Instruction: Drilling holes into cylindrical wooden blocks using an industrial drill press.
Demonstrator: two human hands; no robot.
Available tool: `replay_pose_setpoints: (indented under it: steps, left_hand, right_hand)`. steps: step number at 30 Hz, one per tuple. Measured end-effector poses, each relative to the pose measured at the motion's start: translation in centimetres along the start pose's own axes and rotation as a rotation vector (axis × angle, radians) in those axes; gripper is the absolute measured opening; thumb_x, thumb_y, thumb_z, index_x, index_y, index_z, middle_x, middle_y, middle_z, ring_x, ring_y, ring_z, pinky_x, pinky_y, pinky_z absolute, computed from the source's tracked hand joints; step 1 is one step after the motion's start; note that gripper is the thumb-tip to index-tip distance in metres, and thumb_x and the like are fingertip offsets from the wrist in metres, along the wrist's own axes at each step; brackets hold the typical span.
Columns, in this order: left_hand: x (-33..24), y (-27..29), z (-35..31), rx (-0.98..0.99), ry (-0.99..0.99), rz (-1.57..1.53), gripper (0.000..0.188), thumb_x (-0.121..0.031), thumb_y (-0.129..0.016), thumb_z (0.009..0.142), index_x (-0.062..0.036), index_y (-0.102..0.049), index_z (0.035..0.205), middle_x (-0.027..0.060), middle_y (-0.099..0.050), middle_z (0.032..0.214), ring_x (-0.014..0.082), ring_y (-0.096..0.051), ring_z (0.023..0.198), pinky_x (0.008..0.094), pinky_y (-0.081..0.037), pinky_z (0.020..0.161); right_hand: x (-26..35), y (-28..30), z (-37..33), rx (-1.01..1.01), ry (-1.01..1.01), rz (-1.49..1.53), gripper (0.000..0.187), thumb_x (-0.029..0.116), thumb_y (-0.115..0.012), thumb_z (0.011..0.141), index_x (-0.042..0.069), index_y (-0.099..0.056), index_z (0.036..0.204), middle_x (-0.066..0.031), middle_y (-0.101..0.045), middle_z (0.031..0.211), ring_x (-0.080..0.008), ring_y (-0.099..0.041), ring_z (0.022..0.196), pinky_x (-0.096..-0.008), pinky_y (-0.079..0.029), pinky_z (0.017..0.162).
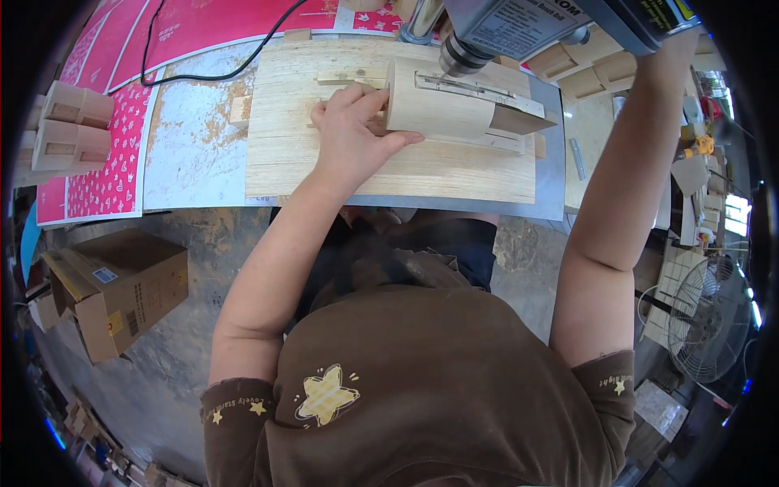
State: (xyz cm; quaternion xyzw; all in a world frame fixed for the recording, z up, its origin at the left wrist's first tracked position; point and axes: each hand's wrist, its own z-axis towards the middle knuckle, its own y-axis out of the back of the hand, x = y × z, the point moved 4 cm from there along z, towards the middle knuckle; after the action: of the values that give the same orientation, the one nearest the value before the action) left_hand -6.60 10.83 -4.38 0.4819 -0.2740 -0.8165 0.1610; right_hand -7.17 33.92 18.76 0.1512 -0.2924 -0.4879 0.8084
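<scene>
My left hand (353,122) grips the left end of a pale, rounded wooden block (442,114), its thumb along the near side and its fingers at the end face. The block lies on a wooden board (324,174). Along its top runs a slotted strip (479,91), with a thin flat plate (519,120) sticking out at the right. The chuck (462,58) of a bench drill (519,32) is just above the strip; whether the bit touches cannot be made out. My right forearm (625,178) reaches up beside the drill's head, and that hand is out of sight.
Shaped wooden pieces (73,126) are stacked at the left on pink patterned sheeting (126,174). A black cable (203,79) curves across the back. More wooden pieces (592,69) lie behind the drill. On the floor are a cardboard box (122,292) and a fan (706,325).
</scene>
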Motion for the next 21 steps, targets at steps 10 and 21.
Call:
replay_pose_setpoints:
  steps: [10, 21]
  left_hand:
    - [1.3, 0.5, 0.7, 0.136, 0.012, -0.151, 0.037, -0.023, -0.082, 0.056, -0.0063, -0.065, 0.084, 0.0018, -0.059, 0.085, 0.0173, -0.055, 0.083, 0.0325, -0.032, 0.086]
    - [3.7, 11.5, -4.2, 0.042, 0.395, -0.525, 0.026, -0.016, -0.080, 0.066, -0.0025, -0.063, 0.081, 0.0033, -0.062, 0.073, 0.0117, -0.057, 0.063, 0.0248, -0.046, 0.060]
  right_hand:
    - [-2.4, -5.7, -16.2, 0.527, -0.063, -0.053, 0.024, 0.016, -0.063, 0.079, 0.002, -0.057, 0.097, -0.0129, -0.058, 0.093, -0.0304, -0.054, 0.087, -0.0360, -0.043, 0.077]
    - [-1.9, -4.2, -18.1, 0.511, -0.073, -0.062, 0.026, 0.011, -0.069, 0.072, 0.002, -0.057, 0.094, -0.0112, -0.056, 0.084, -0.0310, -0.051, 0.079, -0.0383, -0.041, 0.070]
